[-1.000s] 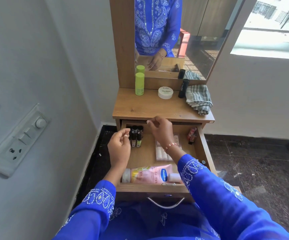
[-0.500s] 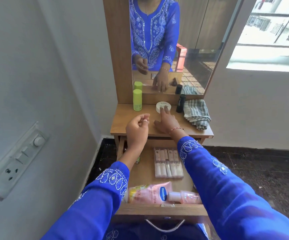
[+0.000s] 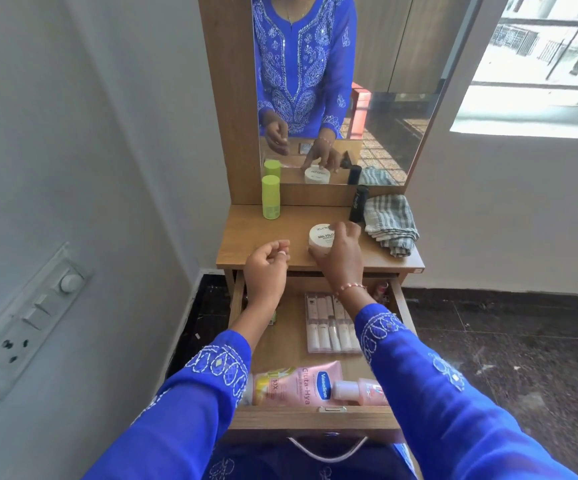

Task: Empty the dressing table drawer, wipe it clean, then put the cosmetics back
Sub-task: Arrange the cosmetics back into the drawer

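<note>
The drawer (image 3: 315,419) of the wooden dressing table (image 3: 246,244) stands pulled out. In it lie a pink Vaseline tube (image 3: 294,384), a small pink bottle (image 3: 360,391) and a clear case of white tubes (image 3: 325,323). Small items (image 3: 382,289) sit at its back right corner. On the table top my right hand (image 3: 341,261) grips a white round jar (image 3: 320,235) from the right side. My left hand (image 3: 265,271) hovers over the table's front edge, fingers loosely curled, nothing seen in it. My left forearm hides the drawer's back left corner.
A green bottle (image 3: 271,197) stands at the back left of the top, a black tube (image 3: 358,202) and a folded striped cloth (image 3: 389,223) at the back right. The mirror (image 3: 384,81) rises behind. A switch panel (image 3: 31,320) is on the left wall.
Both hands rose from the drawer to the table top. My right hand reached the white jar, took hold of it, and the jar now sits nearer the front edge.
</note>
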`<action>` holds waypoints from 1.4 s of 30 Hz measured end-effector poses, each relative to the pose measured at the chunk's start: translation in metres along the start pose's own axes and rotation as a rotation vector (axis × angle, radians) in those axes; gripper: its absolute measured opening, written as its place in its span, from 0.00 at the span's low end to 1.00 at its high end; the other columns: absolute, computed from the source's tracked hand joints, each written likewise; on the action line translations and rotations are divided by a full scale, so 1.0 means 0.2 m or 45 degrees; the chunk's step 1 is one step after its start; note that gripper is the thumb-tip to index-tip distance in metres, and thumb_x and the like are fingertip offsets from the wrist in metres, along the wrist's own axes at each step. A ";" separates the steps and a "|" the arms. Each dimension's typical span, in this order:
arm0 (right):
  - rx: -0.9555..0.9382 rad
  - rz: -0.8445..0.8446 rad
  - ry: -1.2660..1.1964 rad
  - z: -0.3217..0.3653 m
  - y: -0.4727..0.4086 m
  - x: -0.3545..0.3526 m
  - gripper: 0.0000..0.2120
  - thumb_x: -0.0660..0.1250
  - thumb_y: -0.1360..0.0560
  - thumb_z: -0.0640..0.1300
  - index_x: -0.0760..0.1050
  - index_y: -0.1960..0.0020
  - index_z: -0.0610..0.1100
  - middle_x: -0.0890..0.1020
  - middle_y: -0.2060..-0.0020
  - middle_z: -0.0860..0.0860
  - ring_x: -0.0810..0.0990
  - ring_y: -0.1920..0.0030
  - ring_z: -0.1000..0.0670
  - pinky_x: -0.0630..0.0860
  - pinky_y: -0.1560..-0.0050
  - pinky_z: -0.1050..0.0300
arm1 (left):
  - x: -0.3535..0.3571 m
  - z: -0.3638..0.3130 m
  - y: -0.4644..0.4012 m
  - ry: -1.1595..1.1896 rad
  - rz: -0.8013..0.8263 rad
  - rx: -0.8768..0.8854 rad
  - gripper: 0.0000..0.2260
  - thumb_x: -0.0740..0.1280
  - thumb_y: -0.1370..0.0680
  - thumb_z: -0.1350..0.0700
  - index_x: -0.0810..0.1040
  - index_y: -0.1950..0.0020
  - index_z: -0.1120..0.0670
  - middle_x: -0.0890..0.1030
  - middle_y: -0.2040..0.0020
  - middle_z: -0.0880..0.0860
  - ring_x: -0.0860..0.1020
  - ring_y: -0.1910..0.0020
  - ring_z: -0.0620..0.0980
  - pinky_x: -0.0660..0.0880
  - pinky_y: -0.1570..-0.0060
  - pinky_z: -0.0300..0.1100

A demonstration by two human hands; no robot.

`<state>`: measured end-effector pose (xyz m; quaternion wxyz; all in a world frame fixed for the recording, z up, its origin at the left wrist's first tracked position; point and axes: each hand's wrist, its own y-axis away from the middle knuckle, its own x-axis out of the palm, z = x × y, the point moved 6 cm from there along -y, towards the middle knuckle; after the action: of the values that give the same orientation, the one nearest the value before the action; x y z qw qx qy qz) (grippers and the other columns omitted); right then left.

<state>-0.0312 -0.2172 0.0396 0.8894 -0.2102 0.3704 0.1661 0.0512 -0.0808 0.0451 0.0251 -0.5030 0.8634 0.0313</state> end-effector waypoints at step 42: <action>0.785 0.616 -0.903 -0.23 0.66 0.26 0.06 0.65 0.24 0.39 0.74 0.59 0.40 0.80 0.66 0.41 0.75 0.80 0.55 0.75 0.79 0.64 | -0.39 0.43 0.27 0.009 -0.151 -0.179 0.08 0.61 0.22 0.61 0.79 0.50 0.58 0.79 0.64 0.52 0.78 0.63 0.47 0.78 0.62 0.35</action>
<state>-0.0836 -0.1199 -0.0600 0.9168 0.2219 0.1165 0.3109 0.0438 0.0196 -0.0340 -0.0118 -0.5538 0.8279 0.0886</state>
